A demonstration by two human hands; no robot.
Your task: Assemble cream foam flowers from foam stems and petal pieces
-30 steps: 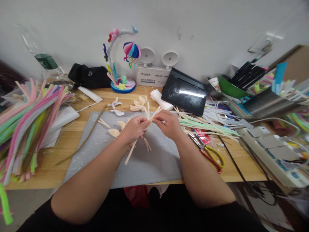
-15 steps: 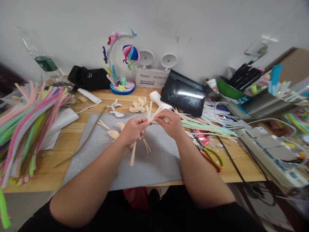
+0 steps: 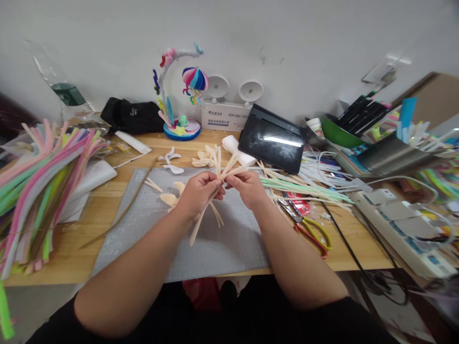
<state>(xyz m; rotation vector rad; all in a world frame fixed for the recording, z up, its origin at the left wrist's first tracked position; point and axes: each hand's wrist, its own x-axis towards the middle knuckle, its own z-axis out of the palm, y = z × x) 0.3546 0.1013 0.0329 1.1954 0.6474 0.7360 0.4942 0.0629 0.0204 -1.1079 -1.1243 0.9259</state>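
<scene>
Cream pipe cleaners (image 3: 228,165) fan upward from between my two hands, and a long tail of them slants down toward me. My left hand (image 3: 202,193) is closed, pinching the bunch between thumb and fingers. Close beside it, my right hand (image 3: 247,187) pinches the bunch from the other side; the exact grip point is partly hidden by the fingers. Below lies a grey cutting mat (image 3: 229,253). Cream petal shapes (image 3: 169,198) rest left of my left hand, and more cream petals (image 3: 203,156) lie behind it. Short cream pieces (image 3: 154,184) sit at the mat's left.
Colourful pipe cleaners (image 3: 46,186) pile up at the left. Scissors with red and yellow handles (image 3: 315,236) lie right of the mat, near green and cream stems (image 3: 308,191). A black tablet-like panel (image 3: 274,138), a decorated arch (image 3: 181,129) and a power strip (image 3: 412,229) stand around.
My right hand has shifted slightly down and left, closer to my left hand. The cream pipe cleaners now spread wider at the top, and their lower tail has swung a little left.
</scene>
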